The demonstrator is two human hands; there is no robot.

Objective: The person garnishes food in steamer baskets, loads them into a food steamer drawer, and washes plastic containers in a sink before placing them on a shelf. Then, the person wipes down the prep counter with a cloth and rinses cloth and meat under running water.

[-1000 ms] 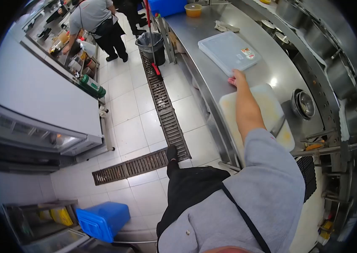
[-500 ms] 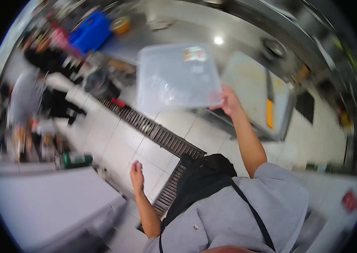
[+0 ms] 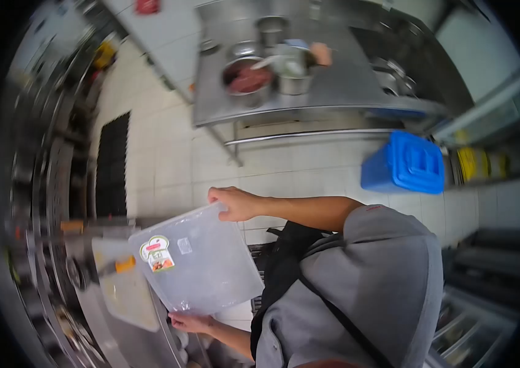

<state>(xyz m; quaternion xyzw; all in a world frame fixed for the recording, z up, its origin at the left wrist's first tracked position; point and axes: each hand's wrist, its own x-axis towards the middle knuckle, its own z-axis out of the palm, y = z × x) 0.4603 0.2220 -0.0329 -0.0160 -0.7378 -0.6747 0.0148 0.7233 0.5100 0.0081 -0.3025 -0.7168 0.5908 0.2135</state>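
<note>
A large, flat, translucent plastic lid (image 3: 204, 264) with a printed sticker is held tilted in front of my body. At its upper corner, my right hand (image 3: 235, 203) is closed on the rim. My left hand (image 3: 192, 322) grips the opposite lower edge, its fingers partly hidden by the lid. Just beyond the lid's left side lies a white cutting board (image 3: 122, 294). On that board rests a knife with a yellow handle (image 3: 125, 264), its blade blurred.
A steel table (image 3: 346, 80) stands at the top, bearing a pot of red food (image 3: 247, 83) and other metal pots. A blue lidded bin (image 3: 404, 162) is on the tiled floor at right. A black mat (image 3: 112, 165) lies at left. Shelving (image 3: 57, 178) lines the left side.
The view has swung round to the right, bringing the steel table and blue bin into sight. My left hand, empty before, now holds the lid too. The lid has come closer to my body.
</note>
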